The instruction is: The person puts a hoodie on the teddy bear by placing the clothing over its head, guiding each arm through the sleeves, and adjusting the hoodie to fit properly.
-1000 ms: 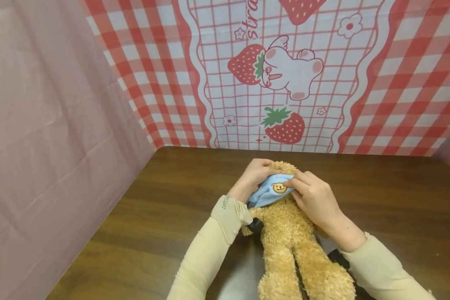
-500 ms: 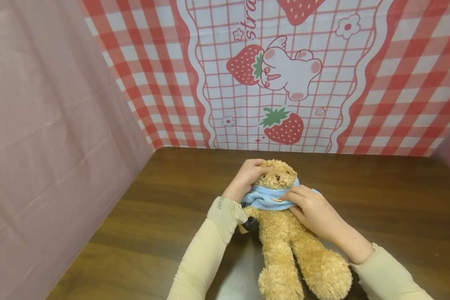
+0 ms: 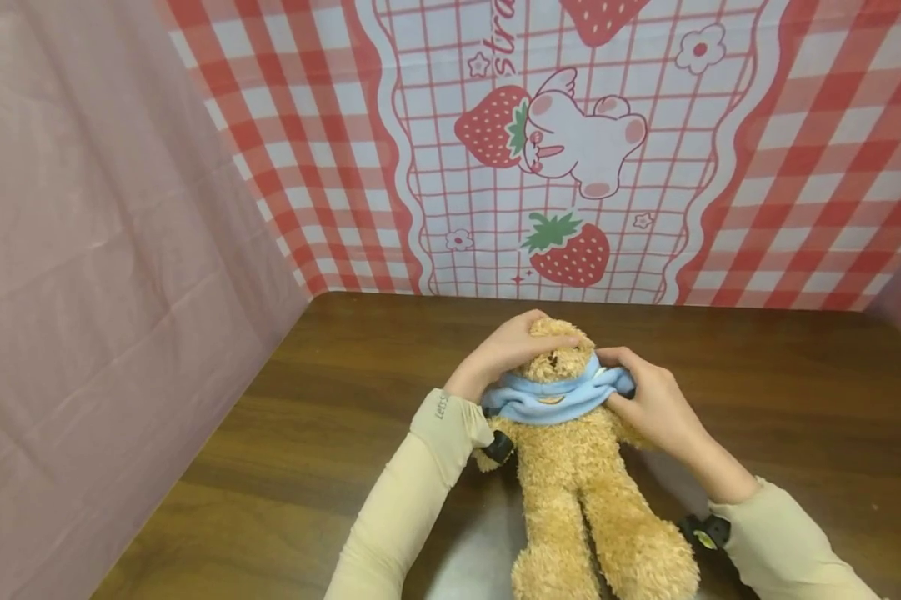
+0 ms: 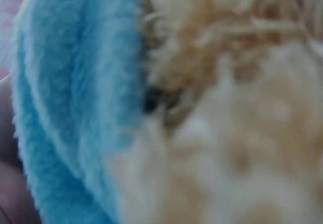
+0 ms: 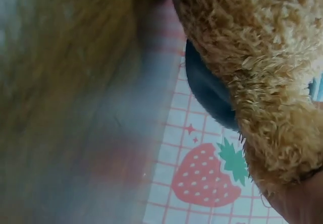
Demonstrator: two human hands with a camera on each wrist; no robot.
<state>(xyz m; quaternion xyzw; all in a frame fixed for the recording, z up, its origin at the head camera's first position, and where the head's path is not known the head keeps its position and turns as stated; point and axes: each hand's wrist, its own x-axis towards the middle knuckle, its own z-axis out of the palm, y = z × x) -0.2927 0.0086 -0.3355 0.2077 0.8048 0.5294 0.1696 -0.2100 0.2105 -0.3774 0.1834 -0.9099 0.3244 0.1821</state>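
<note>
A tan plush teddy bear lies on its back on the brown table, feet towards me. Blue fleece clothing is bunched round its neck, with part of a yellow patch showing at the front. My left hand grips the bear's head from the left, its thumb across the face. At the right of the neck, my right hand pinches the edge of the fleece. Close up in the left wrist view, the blue fleece runs beside tan fur. The right wrist view shows the bear's fur with blue fleece behind it.
The wooden table ends at the back against a red-and-white checked cloth printed with strawberries. A pinkish curtain hangs along the left side.
The fleece has come down from over the bear's face to its neck, uncovering the face. My right hand has shifted right, from the front of the fleece to its right edge.
</note>
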